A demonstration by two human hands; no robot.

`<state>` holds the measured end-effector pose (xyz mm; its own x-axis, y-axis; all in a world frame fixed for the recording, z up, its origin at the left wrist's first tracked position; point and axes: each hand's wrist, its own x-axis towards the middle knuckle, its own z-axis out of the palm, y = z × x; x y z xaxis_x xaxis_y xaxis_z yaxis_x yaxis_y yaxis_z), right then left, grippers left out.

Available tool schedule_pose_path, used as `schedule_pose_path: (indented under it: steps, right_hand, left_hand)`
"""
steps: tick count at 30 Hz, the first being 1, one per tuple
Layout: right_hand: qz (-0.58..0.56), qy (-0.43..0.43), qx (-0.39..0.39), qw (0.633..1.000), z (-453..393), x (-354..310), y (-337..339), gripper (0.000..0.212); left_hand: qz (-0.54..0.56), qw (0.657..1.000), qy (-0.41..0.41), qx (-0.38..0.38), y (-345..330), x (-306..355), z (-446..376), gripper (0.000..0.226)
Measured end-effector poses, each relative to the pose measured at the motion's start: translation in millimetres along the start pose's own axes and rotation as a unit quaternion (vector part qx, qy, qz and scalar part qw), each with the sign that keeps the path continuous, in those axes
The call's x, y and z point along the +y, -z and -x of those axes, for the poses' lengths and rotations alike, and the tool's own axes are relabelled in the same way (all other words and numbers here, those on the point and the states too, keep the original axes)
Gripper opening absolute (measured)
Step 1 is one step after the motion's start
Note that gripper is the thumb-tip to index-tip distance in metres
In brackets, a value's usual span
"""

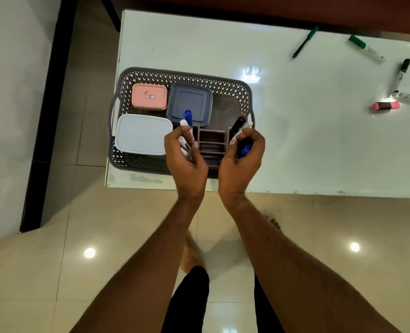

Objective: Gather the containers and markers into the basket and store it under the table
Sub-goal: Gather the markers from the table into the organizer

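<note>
Holding pink, blue and white lidded containers, the grey basket [184, 75] sat centre-left on the surface [295, 140]; both hands' fingers curled around markers, blue-capped marker [187, 117] pointing toward the frame's top.

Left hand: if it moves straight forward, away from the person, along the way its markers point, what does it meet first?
Probably the dark blue-grey container. The left hand holds markers whose tips already overlap that lid in the picture. Height above it is unclear, so the hand may pass over it.
</note>
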<state>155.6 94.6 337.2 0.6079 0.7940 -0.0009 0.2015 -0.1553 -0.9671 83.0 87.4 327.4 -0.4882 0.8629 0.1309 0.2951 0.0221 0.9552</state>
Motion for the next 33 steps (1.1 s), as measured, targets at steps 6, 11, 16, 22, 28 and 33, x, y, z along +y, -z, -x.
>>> schedule_pose_path:
  steps: [6, 11, 16, 22, 28, 33]
  right_hand:
    - [0.029, 0.028, 0.007, 0.999, -4.3, 5.0, 4.3, 0.024]
    - [0.041, 0.045, -0.001, 0.998, -7.0, 3.9, 7.7, 0.025]
    - [0.048, 0.058, -0.028, 0.997, -10.1, 0.8, 12.2, 0.027]
    - [0.041, 0.107, -0.079, 0.99, -19.3, -4.9, 24.0, 0.027]
    - [0.059, 0.169, -0.125, 0.976, -51.7, -9.9, 54.0, 0.026]
    - [0.145, 0.27, -0.163, 0.938, -109.7, -5.9, 96.8, 0.032]
  left_hand:
    - [-0.02, 1.0, -0.006, 0.014, -0.7, -2.7, 0.2, 0.032]
    - [-0.025, 0.999, -0.008, 0.032, -0.4, -2.4, -1.2, 0.033]
    - [-0.026, 0.999, 0.008, 0.041, 3.6, -0.6, -4.3, 0.03]
    - [-0.044, 0.997, -0.014, 0.056, 7.6, 13.8, -8.4, 0.025]
    - [-0.111, 0.988, -0.093, 0.049, -7.6, 35.9, -5.3, 0.037]
    - [-0.182, 0.965, -0.187, -0.01, -54.2, 61.5, -7.5, 0.039]
